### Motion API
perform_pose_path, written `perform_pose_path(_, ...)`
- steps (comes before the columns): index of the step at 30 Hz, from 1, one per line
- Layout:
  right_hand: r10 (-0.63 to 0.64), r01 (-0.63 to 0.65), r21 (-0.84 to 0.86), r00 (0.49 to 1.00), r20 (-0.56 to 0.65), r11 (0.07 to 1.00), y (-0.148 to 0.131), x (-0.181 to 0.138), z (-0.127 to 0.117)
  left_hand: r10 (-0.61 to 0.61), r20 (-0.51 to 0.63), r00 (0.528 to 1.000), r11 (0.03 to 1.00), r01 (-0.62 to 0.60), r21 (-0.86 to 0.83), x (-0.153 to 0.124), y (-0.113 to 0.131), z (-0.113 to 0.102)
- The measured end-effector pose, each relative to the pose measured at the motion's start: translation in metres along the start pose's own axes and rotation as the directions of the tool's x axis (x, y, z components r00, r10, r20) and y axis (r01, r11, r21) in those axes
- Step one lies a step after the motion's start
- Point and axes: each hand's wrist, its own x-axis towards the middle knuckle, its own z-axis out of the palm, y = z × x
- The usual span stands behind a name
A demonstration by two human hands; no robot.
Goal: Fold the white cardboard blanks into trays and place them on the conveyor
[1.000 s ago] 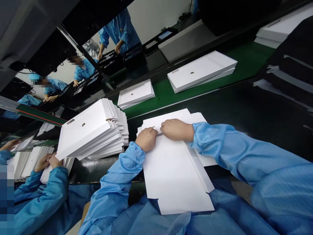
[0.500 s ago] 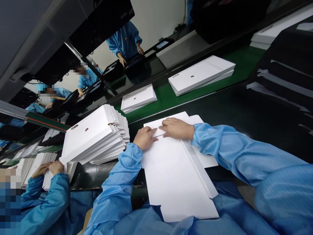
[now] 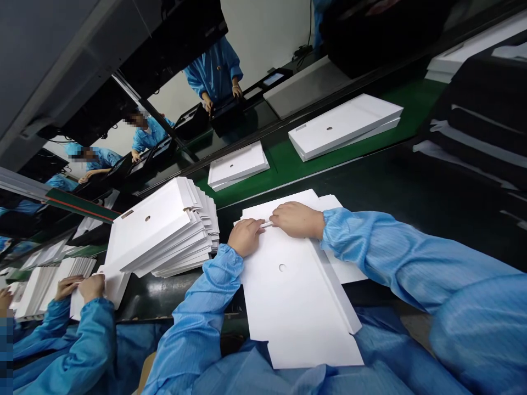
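A flat white cardboard box blank with a small round hole lies on the black worktop in front of me, its near end over my lap. My left hand and my right hand rest close together at its far end, both with curled fingers pressing on a narrow flap or slot there. Both arms wear blue sleeves. More white sheets lie under the blank.
A fanned stack of folded white boxes sits to the left. Two folded boxes lie on the green conveyor belt beyond. A co-worker's hands at my left hold white card. Other people in blue work across the line.
The blank has shifted slightly, and its round hole now shows. My hands stay at the far end, their fingers curled tighter on the flap than half a second ago.
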Motion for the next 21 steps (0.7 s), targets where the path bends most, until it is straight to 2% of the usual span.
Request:
perform_pose_path(5, 0.033, -0.033, -0.022, 0.999, 0.017, 0.999, 0.001, -0.002, -0.006, -0.035, -0.036, 0.999, 0.999, 0.034, -0.024, -0.002, -0.004, -0.001)
perform_pose_path(10, -0.001, 0.009, -0.086, 0.996, 0.087, 0.996, -0.004, -0.004, -0.015, 0.027, -0.072, 0.997, 0.999, -0.025, 0.028, -0.004, -0.001, 0.001)
perform_pose_path(15, -0.002, 0.01, -0.084, 0.995, 0.098, 0.996, -0.007, -0.006, -0.022, 0.095, -0.168, 0.981, 0.995, -0.09, 0.037, -0.004, 0.001, 0.006)
perform_pose_path(21, 0.116, -0.119, 0.014, 0.985, 0.126, 0.993, -0.008, -0.005, -0.025, 0.105, -0.299, 0.949, 0.992, -0.119, -0.03, -0.002, -0.003, 0.011)
